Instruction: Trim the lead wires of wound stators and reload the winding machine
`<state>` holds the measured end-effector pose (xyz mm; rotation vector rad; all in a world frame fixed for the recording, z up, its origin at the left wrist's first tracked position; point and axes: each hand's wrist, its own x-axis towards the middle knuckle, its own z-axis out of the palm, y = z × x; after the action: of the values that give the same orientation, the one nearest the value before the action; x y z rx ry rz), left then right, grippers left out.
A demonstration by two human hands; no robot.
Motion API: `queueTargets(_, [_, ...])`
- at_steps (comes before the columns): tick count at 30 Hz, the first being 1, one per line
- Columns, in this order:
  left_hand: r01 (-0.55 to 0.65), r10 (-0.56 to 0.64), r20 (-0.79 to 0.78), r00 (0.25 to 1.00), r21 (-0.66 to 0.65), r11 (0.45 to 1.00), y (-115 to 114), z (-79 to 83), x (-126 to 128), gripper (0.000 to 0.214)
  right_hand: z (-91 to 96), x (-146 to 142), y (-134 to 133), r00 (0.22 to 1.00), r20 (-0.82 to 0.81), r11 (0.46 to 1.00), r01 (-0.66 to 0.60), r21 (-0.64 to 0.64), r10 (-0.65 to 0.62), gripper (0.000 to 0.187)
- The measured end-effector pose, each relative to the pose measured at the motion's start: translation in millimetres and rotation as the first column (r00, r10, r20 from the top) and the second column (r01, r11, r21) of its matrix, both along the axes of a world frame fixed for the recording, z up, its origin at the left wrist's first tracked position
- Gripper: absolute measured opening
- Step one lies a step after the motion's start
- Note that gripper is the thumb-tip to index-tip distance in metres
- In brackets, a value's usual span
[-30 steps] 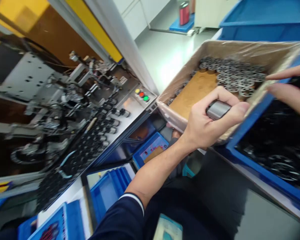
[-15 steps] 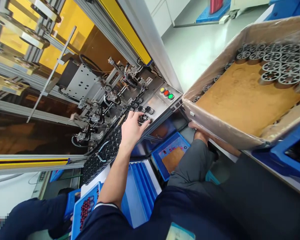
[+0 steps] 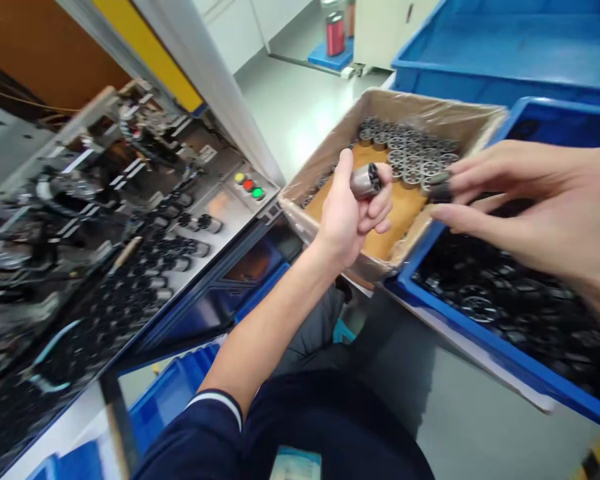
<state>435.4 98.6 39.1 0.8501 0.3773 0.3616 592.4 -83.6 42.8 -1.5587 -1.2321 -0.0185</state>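
Note:
My left hand (image 3: 353, 213) is raised over the near edge of a plastic-lined cardboard box (image 3: 325, 160) and is closed on a grey metal cylinder (image 3: 366, 181) with a slotted end. My right hand (image 3: 535, 207) reaches in from the right, its fingertips pinched on a small dark ring-shaped part (image 3: 440, 190), close to the cylinder. Several more grey slotted cylinders (image 3: 410, 150) stand in rows at the far end of the box, on a brown sheet.
A blue bin (image 3: 460, 320) under my right hand holds several dark round parts. On the left is a machine with rows of dark parts (image 3: 180, 247) and a panel of yellow, red and green buttons (image 3: 249, 185). Another blue bin (image 3: 505, 53) sits behind.
My left hand has come away from the machine's parts row, back to the box, and now holds a grey cylinder. My right hand has come into view with a dark part pinched.

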Motion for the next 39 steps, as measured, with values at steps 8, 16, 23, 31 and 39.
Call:
queueTargets(8, [0.022, -0.022, -0.054, 0.998, -0.004, 1.000, -46, -21.1, 37, 0.076, 16.4, -9, -1, 0.966, 0.259, 0.983, 0.043, -0.177, 0.004, 0.007])
queueTargets(16, [-0.020, 0.016, 0.026, 1.000, 0.157, 0.987, -48, -28.7, 28, 0.074, 20.8, -3, -7, 0.998, 0.059, 0.965, 0.021, -0.260, -0.006, 0.028])
queueTargets(23, [-0.058, 0.070, -0.038, 0.997, 0.256, 0.965, -48, -35.4, 25, 0.063, 10.2, -2, -7, 0.999, 0.029, 0.977, 0.032, -0.209, -0.026, 0.035])
queueTargets(31, [-0.027, 0.039, -0.041, 0.998, 0.264, 0.964, -49, -21.7, 16, 0.043, 13.2, -2, -10, 1.000, -0.003, 0.978, -0.017, -0.208, 0.017, 0.033])
queueTargets(39, [0.055, -0.065, 0.030, 0.997, 0.243, 0.969, -44, -21.1, 17, 0.058, 14.5, 21, 3, 0.863, -0.501, 0.984, -0.024, -0.175, -0.068, 0.035])
